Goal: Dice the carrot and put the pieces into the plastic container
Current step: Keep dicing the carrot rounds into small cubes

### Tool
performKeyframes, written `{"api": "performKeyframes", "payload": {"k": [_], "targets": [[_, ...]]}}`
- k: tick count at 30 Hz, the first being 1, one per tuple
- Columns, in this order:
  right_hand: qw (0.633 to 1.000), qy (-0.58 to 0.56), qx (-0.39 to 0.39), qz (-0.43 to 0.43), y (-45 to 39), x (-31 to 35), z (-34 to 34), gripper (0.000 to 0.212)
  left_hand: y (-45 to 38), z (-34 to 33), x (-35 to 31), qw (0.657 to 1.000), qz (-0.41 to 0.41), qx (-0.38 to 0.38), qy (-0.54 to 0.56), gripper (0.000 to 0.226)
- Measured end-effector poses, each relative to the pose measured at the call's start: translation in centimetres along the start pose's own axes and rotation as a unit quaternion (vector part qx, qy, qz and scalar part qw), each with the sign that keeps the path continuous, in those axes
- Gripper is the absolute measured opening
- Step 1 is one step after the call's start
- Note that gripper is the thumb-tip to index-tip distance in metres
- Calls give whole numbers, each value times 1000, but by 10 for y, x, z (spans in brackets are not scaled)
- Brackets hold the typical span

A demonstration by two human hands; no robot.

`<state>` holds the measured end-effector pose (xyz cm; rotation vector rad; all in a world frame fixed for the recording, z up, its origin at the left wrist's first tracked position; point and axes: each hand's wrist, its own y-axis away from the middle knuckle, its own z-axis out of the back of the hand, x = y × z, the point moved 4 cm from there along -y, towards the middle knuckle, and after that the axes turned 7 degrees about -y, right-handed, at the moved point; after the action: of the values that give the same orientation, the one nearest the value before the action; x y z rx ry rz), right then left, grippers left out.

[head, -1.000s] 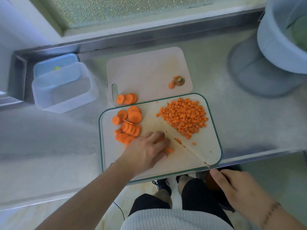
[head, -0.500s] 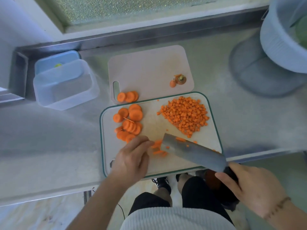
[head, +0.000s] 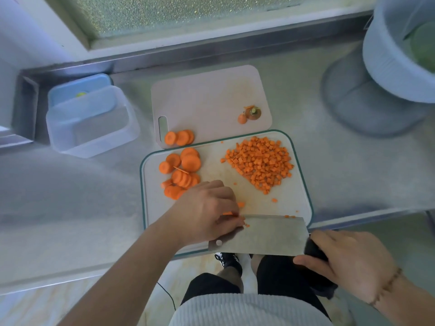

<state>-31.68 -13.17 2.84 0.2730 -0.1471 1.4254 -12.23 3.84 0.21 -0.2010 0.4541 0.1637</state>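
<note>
A heap of diced carrot [head: 261, 163] lies on the right of the green-rimmed cutting board [head: 303, 175]. Round carrot slices [head: 181, 172] sit on its left. My left hand [head: 207, 212] is at the board's near side, fingers curled down over a few small carrot pieces [head: 227, 214], its fingertips against the cleaver blade [head: 259, 234]. The blade lies across the board's near edge with its broad side showing. My right hand [head: 348, 262] grips the cleaver's black handle. The clear plastic container [head: 91, 121] stands far left, with no carrot in it.
A pink board [head: 207, 100] behind holds a few slices [head: 180, 137] and the carrot top [head: 253, 112]. A blue lid [head: 80, 88] leans behind the container. A large pale colander [head: 395, 60] stands at the right. The counter edge runs just under the cleaver.
The cleaver swung from a diagonal across the board to lie along its near edge. My left hand moved right, onto the small pieces beside the blade.
</note>
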Motion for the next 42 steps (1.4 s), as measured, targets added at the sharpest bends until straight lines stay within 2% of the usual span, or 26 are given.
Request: {"api": "performKeyframes", "payload": {"k": [3, 6, 9, 14, 17, 19, 21, 23, 26, 35, 39, 42], "targets": [[1000, 0, 6, -6, 2, -1, -1, 69, 0, 0, -1, 998, -38, -12, -39, 33], [1000, 9, 3, -4, 6, -5, -2, 70, -3, -4, 9, 997, 37, -53, -39, 35], [1000, 16, 5, -24, 16, -12, -2, 71, -3, -14, 22, 986, 107, -87, -89, 34], [991, -28, 36, -128, 35, -33, -4, 68, 3, -23, 20, 982, 122, -83, -121, 37], [974, -101, 37, -199, 31, -31, -6, 66, 14, -21, 16, 985, 106, -70, -120, 34], [943, -221, 59, -243, 25, -21, -13, 61, 24, -23, 15, 986, 113, -46, -113, 43], [918, -299, 69, -251, 14, -7, -22, 56, 31, -28, 14, 987, 121, -22, -108, 60], [902, -345, 76, -249, -1, 11, -22, 55, 34, -33, 12, 987, 122, -13, -102, 66], [886, -377, 86, -254, -13, 32, -25, 55, 34, -38, 7, 986, 149, -18, -73, 59], [888, -387, 86, -235, -27, 60, -38, 63, 26, -51, -5, 949, 305, -80, -24, 46], [880, -393, 84, -253, -29, 48, -30, 58, 26, -47, -11, 946, 303, -86, -72, 52], [880, -390, 90, -258, -22, 40, -24, 62, 31, -39, -14, 954, 259, -113, -96, 52]]}}
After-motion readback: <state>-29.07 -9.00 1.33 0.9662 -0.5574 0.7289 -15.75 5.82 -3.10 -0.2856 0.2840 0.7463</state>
